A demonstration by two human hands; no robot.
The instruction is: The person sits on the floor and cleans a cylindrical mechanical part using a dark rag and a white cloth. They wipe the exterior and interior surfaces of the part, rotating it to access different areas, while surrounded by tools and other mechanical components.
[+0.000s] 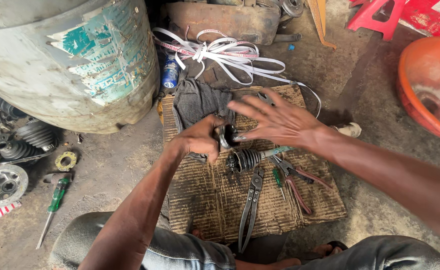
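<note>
My left hand (202,137) is closed around a greasy round metal joint (226,136), held just above a sheet of cardboard (205,200). Over the joint's right side hovers my right hand (275,120), fingers spread wide and its fingertips touching the part. Right under the joint lies a drive shaft with a black ribbed rubber boot (245,159). On the cardboard below are long black pliers (250,202), red-handled pliers (297,185) and a small green screwdriver (278,181). A dark grey rag (195,100) lies at the cardboard's far edge.
A big worn metal drum (70,60) stands at the left. Beside it lie rubber boots (35,135), a metal hub (1,185), a yellow ring (66,161) and a green-handled screwdriver (55,200). White straps (225,52) lie beyond. An orange basin (430,85) sits right.
</note>
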